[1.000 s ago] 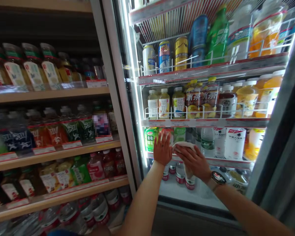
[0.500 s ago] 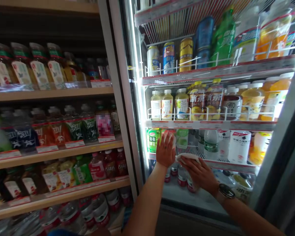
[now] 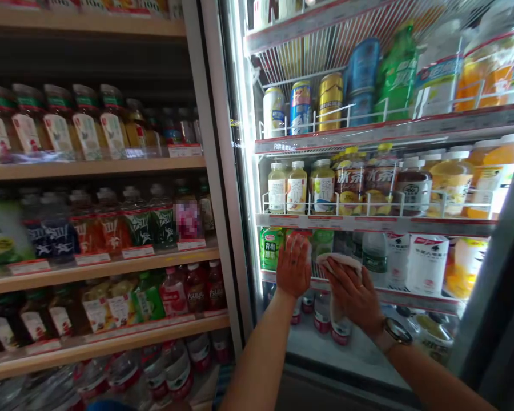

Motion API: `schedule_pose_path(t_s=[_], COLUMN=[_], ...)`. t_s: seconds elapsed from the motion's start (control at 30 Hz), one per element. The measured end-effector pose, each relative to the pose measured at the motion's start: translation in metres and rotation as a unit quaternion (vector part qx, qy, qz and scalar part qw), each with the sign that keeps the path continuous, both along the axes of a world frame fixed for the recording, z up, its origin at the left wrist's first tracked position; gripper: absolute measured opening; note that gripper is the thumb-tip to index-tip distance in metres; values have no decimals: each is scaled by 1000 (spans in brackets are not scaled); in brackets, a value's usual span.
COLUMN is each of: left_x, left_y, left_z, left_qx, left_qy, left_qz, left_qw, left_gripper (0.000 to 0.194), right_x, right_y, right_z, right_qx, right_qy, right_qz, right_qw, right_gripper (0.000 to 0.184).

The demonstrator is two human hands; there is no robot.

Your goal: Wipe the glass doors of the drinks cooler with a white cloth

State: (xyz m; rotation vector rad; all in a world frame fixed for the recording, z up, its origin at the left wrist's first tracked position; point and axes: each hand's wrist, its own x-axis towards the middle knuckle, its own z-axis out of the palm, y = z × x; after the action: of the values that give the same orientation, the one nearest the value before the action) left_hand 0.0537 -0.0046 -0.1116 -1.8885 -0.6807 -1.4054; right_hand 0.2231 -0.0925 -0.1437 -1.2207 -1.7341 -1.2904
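Observation:
My left hand (image 3: 294,265) is raised in front of the lower shelf of a lit drinks cooler, its fingers pointing up. A pale, cloth-like piece (image 3: 309,252) shows along its fingertips and right side; most of it is hidden. To the right, my right hand (image 3: 354,297) presses a white cloth (image 3: 340,261) under its fingers, with a fold hanging below the palm. A watch (image 3: 397,331) is on that wrist. Behind my hands are a green tea pack (image 3: 270,249), a clear bottle (image 3: 374,257) and a white pack (image 3: 427,265).
Cooler shelves above carry tea bottles (image 3: 323,187), cans (image 3: 300,107) and a green bottle (image 3: 397,74). A grey frame (image 3: 216,142) divides the cooler from wooden shelves (image 3: 154,165) full of bottles. Red-based bottles (image 3: 341,331) stand at the cooler's bottom.
My right hand and its white cloth have moved up and slightly right relative to the shelf. My left hand stays nearly in place. The whole view has shifted slightly.

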Motion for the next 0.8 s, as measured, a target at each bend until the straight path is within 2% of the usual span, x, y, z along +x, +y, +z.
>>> schedule_pose_path(t_s=[0.17,0.63,0.73,0.8], left_x=[0,-4,-4,-4], left_y=[0,-3,-3,-3], left_z=[0,0,2,3], left_qx=[-8,-3,-4,1], left_qy=[4,12,16,10], left_qz=[-1,27,28,19], left_qw=[1000,1000,999,1000], left_gripper=[64,64,64,64], right_x=[1,-7,-8,-7], right_y=[-5,-2,-3,-3], right_z=[-15,-23,-20,-10], right_qx=[-15,11,14,15], right_qy=[-13,44,51,52], right_qz=[14,33,40,41], right_qw=[1000,998,998,998], right_gripper=[52,55,54,54])
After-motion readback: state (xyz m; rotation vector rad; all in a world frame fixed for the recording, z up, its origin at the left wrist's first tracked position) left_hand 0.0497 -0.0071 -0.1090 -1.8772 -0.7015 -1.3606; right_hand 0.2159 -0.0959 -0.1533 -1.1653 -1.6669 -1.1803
